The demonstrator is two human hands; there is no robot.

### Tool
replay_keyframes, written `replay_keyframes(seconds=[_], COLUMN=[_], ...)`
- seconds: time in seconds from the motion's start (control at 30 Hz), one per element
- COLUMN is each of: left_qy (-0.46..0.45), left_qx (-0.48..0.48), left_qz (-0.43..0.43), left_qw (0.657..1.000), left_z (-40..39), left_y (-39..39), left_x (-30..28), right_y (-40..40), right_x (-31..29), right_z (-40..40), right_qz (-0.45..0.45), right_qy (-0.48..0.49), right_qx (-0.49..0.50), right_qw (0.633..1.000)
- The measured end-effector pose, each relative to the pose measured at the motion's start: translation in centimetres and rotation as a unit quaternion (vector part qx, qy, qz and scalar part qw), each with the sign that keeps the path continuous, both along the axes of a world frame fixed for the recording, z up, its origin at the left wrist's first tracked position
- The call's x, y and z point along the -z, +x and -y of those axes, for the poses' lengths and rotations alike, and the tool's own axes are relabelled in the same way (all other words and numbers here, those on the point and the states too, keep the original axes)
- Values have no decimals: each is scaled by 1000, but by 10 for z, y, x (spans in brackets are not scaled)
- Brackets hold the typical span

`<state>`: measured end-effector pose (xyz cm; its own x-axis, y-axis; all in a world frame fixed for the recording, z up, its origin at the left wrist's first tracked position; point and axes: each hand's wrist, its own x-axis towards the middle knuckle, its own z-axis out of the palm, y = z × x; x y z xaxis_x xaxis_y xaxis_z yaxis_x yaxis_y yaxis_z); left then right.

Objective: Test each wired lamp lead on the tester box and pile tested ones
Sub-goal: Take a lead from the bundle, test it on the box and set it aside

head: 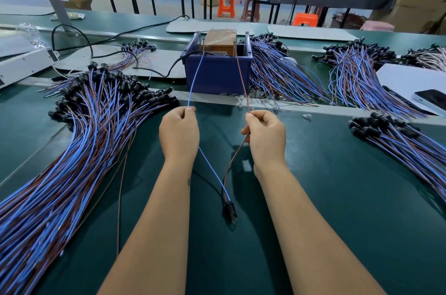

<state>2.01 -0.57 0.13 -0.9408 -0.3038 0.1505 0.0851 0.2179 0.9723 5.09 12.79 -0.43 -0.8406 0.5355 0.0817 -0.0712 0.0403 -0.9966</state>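
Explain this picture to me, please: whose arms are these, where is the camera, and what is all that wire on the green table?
There is no robot here. A person wears a camera on the head, so you look down along their own two bare arms. The left hand pinches a blue wire and the right hand pinches a brown wire. Both wires belong to one lamp lead: they join at a small black lamp socket hanging near the wrists. Their far ends reach up to the tester box, which sits in a blue bin. On the green table lie big piles of the same leads, one at the left and others at the right.
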Motion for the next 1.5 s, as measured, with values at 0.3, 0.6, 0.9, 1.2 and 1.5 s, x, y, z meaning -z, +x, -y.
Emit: replay_keyframes(seconds=[0.3, 0.6, 0.9, 1.2, 1.5], left_qy=[-4, -22, -34, -17, -8], left_qx=[-1, 0, -8, -27, -34], left_qz=[3, -6, -6, -27, -47], left_qw=[1000, 1000, 999, 999, 998], left_z=[0, 0, -1, 0, 1], left_y=[0, 1, 1, 1, -3], left_x=[-1, 0, 0, -1, 0], right_y=[0, 0, -2, -2, -1], right_x=[-1, -1, 0, 1, 1], right_z=[0, 0, 0, 0, -1], right_qz=[0, -1, 13, 29, 17], right_qy=[0, 6, 21, 32, 10], right_qx=[-1, -4, -3, 16, 17], right_qw=[1000, 1000, 1000, 999, 1000])
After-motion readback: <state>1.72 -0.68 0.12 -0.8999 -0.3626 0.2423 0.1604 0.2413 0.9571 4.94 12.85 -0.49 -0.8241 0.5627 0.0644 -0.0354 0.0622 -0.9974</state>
